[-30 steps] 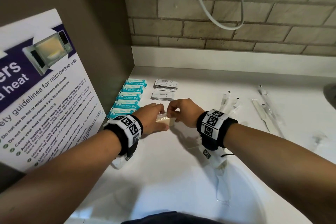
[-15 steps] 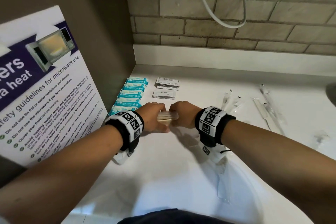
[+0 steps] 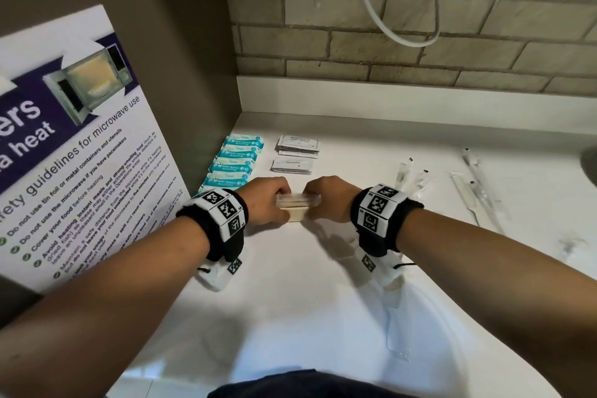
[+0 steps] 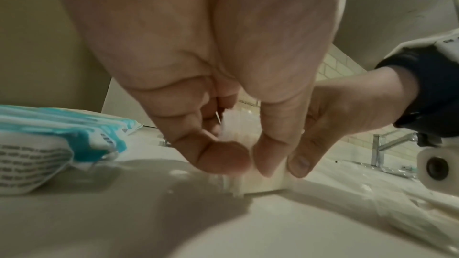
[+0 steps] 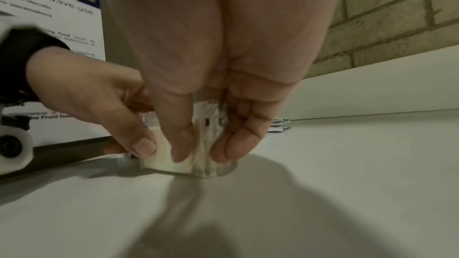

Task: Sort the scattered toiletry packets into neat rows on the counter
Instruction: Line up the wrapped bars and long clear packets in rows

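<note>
Both hands hold one stack of clear, cream-coloured packets [image 3: 298, 203] on edge on the white counter [image 3: 323, 268]. My left hand [image 3: 268, 203] pinches its left end, thumb and fingers curled round it [image 4: 233, 156]. My right hand [image 3: 329, 199] pinches the right end [image 5: 196, 154]. The packet stack [image 5: 181, 156] touches the counter at its lower edge. Behind the hands lie a row of teal wipe packets [image 3: 235, 160] along the left wall and two piles of white sachets [image 3: 295, 155].
A microwave-guidelines poster [image 3: 74, 152] leans at the left. Long clear-wrapped items [image 3: 475, 191] lie scattered at the right. A wrapped comb [image 3: 395, 317] lies under my right wrist. A brick wall with a hanging cable [image 3: 381, 22] closes the back.
The packet stack has been turned from lying tilted in my fingers to standing on edge, and both hands have closed in on its ends and lowered it to the counter.
</note>
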`<state>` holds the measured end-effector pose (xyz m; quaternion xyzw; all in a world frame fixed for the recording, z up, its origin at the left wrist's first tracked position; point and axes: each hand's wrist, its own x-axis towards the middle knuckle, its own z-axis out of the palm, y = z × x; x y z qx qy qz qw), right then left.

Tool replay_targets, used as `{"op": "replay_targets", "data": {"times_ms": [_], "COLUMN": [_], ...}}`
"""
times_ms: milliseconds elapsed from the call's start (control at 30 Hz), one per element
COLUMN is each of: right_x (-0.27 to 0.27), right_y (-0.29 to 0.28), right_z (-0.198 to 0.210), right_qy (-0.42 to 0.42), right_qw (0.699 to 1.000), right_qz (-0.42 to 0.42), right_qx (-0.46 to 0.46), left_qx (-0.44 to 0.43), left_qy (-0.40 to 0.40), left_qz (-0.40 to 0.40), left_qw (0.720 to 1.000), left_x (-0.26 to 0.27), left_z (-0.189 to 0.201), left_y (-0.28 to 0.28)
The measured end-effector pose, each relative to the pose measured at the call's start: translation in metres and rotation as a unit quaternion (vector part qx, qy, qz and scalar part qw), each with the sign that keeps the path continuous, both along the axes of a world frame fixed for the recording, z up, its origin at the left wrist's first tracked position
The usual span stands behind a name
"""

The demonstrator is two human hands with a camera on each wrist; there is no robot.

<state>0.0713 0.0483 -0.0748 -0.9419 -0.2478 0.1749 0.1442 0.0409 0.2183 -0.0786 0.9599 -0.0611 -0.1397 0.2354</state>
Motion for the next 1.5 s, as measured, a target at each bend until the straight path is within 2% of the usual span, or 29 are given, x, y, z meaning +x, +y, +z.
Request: {"op": "replay_targets", "data": {"times_ms": [133,300,433,533,800,1233,1500], "right_x": [0.011,0.028,0.037,0.039,0.040,0.041,0.042], "right_y": [-0.004,0.000,0.004,0.007,0.015,0.019,0.017], "right_z": [0.004,0.008,0.004,0.000,-0.004,-0.003,-0.001], "right_qy": [0.052,0.102,0.217,0.260,0.237,0.171,0.166], "right_qw": [0.995,0.988,0.954,0.936,0.942,0.952,0.959], "right_qz": [-0.057,-0.079,-0.131,-0.157,-0.173,-0.197,-0.183], "right_qx": [0.070,0.081,0.157,0.180,0.165,0.159,0.137], "left_qx": [-0.048,-0.124,-0.112,-0.108,-0.132,-0.082,0.016], "left_qy": [0.027,0.066,0.088,0.108,0.114,0.103,0.057], "left_qz": [0.039,0.116,0.154,0.168,0.197,0.196,0.172], "left_qw": [0.998,0.983,0.978,0.974,0.965,0.972,0.983], "left_x": [0.009,0.018,0.025,0.028,0.036,0.046,0.041], "left_z": [0.003,0.010,0.009,0.004,-0.001,-0.001,0.003], "left_y": [0.008,0.016,0.017,0.017,0.014,0.011,0.005]}}
